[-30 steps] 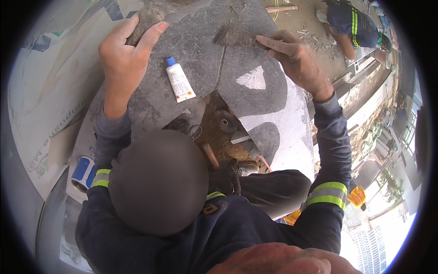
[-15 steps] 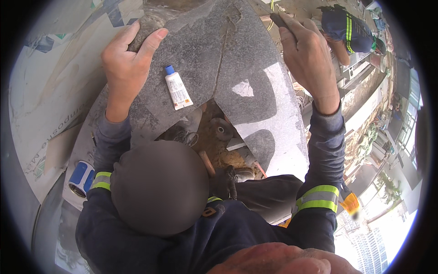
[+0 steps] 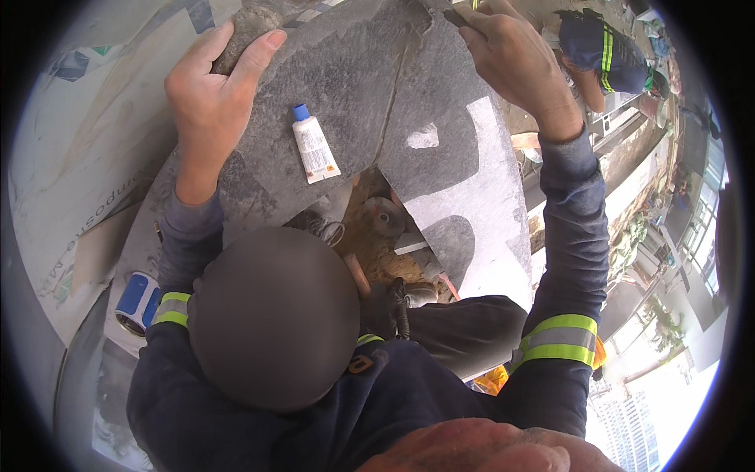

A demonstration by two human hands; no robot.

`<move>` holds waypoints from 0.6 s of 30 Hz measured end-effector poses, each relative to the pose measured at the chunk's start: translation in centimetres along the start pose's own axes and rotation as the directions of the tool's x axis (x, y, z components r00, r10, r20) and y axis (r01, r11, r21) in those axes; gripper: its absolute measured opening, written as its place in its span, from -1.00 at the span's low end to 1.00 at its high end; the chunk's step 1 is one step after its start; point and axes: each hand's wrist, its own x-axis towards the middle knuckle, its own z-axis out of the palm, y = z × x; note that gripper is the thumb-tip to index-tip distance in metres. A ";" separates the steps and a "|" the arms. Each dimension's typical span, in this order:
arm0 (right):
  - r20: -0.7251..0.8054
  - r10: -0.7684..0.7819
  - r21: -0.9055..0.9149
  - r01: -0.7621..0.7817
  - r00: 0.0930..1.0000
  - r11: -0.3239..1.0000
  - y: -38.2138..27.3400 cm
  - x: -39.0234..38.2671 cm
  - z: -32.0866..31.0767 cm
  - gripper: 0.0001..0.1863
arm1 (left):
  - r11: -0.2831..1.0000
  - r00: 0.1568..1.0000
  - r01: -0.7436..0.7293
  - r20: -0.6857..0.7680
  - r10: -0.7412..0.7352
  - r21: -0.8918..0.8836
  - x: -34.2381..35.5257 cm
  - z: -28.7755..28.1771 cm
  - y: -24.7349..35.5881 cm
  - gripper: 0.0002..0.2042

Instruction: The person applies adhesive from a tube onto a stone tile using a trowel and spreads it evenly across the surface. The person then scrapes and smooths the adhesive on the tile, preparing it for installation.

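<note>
My left hand [image 3: 208, 118] grips a rough grey-brown lump [image 3: 248, 35] between thumb and fingers, at the upper left of the grey stone slab [image 3: 271, 157]. Its far part runs out of view. At the upper right, my right hand [image 3: 519, 67] is closed on a dark flat piece [image 3: 454, 16]; only its tip shows by the fingers, so its kind is unclear. That tip lies close to the smeared far end of the seam [image 3: 391, 98] between the slabs. A white tube [image 3: 316, 151] with a blue cap lies on the slab between my hands.
Below the slab's notched near edge are a disc [image 3: 383, 218], a wooden handle [image 3: 356, 275] and shoes. A blue-and-white can [image 3: 138, 300] lies at left beside a pale printed board [image 3: 71, 197]. Another person [image 3: 602, 51] in dark clothing bends down at the upper right.
My right hand has moved up and left, bringing the dark piece nearer the seam's far end. My left hand keeps its grip on the lump. The whole view has shifted slightly.
</note>
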 end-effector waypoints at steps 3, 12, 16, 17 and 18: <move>-0.008 -0.040 0.012 0.040 0.999 0.999 0.8 -1.5 0.2 -0.57 | 0.991 0.995 0.088 0.027 -0.091 0.103 0.2 -0.5 0.5 -0.57; 0.060 -0.038 0.075 0.034 0.997 0.997 -0.1 -5.6 1.1 -0.68 | 0.996 0.996 0.063 0.060 -0.066 0.058 0.1 -0.5 1.9 -0.61; 0.062 0.002 0.074 -0.006 0.998 0.997 -0.7 -7.3 1.6 -0.67 | 0.999 0.998 0.026 0.048 -0.027 0.036 0.0 -0.4 2.1 -0.59; 0.069 0.021 0.077 -0.026 0.997 0.997 -0.9 -7.7 1.7 -0.67 | 1.000 0.999 0.009 0.047 -0.011 0.028 0.0 -0.4 2.3 -0.59; 0.069 0.026 0.089 -0.032 0.997 0.996 -1.0 -8.1 1.7 -0.68 | 1.000 0.999 -0.007 0.046 0.006 0.019 0.0 -0.3 2.4 -0.58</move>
